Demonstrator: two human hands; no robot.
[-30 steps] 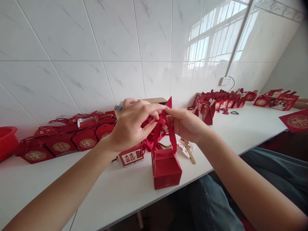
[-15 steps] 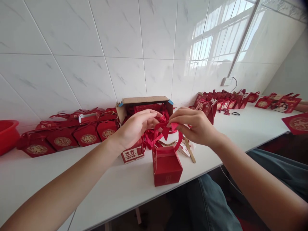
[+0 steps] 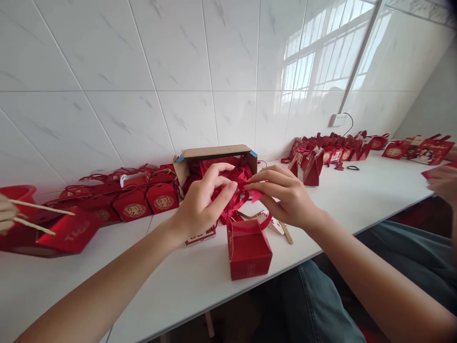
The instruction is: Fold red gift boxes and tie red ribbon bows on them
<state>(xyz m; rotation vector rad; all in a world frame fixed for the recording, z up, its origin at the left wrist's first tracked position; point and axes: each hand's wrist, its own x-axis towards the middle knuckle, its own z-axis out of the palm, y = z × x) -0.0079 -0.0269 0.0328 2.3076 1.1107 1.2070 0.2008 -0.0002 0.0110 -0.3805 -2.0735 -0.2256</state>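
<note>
A small red gift box [image 3: 250, 255] stands on the white table in front of me, its top open towards me. Red ribbon [image 3: 264, 222] rises from it to my fingers. My right hand [image 3: 289, 193] pinches the ribbon above the box, a short end showing under the fingertips. My left hand [image 3: 203, 197] is curled at the ribbon's left side, thumb against the fingers; its exact grip is partly hidden. Behind my hands, a cardboard carton [image 3: 216, 151] holds a heap of red ribbons and packaging. A red-and-white box [image 3: 200, 237] is partly covered by my left hand.
Finished-looking red boxes [image 3: 132, 205] line the wall at left, with more boxes [image 3: 335, 150] at right. A co-worker's hand [image 3: 6, 214] holds a corded red bag [image 3: 76, 232] at far left. Another person's hand [image 3: 444, 183] is at right. A wooden strip [image 3: 286, 233] lies beside my box.
My left hand has turned, its thumb now pointing towards the ribbon. The loop between my hands looks smaller. A co-worker's hand with a red bag has come in at left.
</note>
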